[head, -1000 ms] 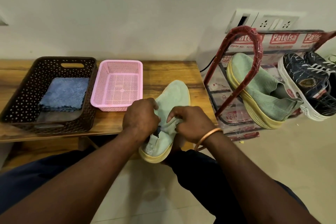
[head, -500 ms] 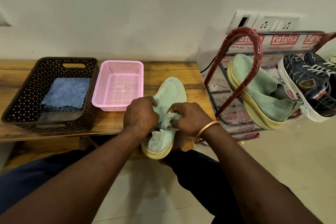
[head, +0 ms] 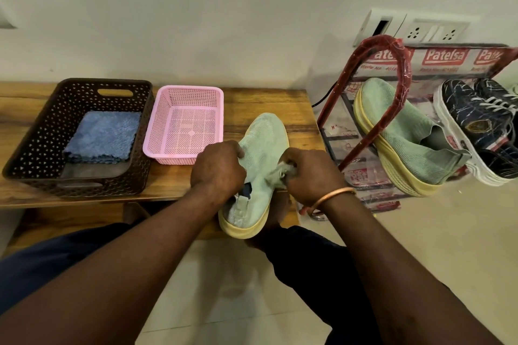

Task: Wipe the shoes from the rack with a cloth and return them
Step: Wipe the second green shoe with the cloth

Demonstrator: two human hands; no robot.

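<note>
A pale green knit shoe (head: 263,145) with a yellow sole lies toe-away over the front edge of the wooden table (head: 266,101). My left hand (head: 217,166) grips its left side near the opening. My right hand (head: 309,173) holds a bunched grey-green cloth (head: 283,172) against the shoe's right side. The matching green shoe (head: 403,134) leans on the red shoe rack (head: 392,70) at the right, beside dark blue patterned sneakers (head: 482,123).
A brown perforated basket (head: 36,143) at the table's left holds a folded blue cloth (head: 103,136). A pink mesh basket (head: 185,120) stands beside it. Wall sockets (head: 429,32) sit above the rack. Pale tiled floor (head: 448,246) lies below.
The shoe has shifted slightly nearer and to the left. My right hand has bunched the cloth and rubbed it along the shoe's right side. My left hand keeps its grip.
</note>
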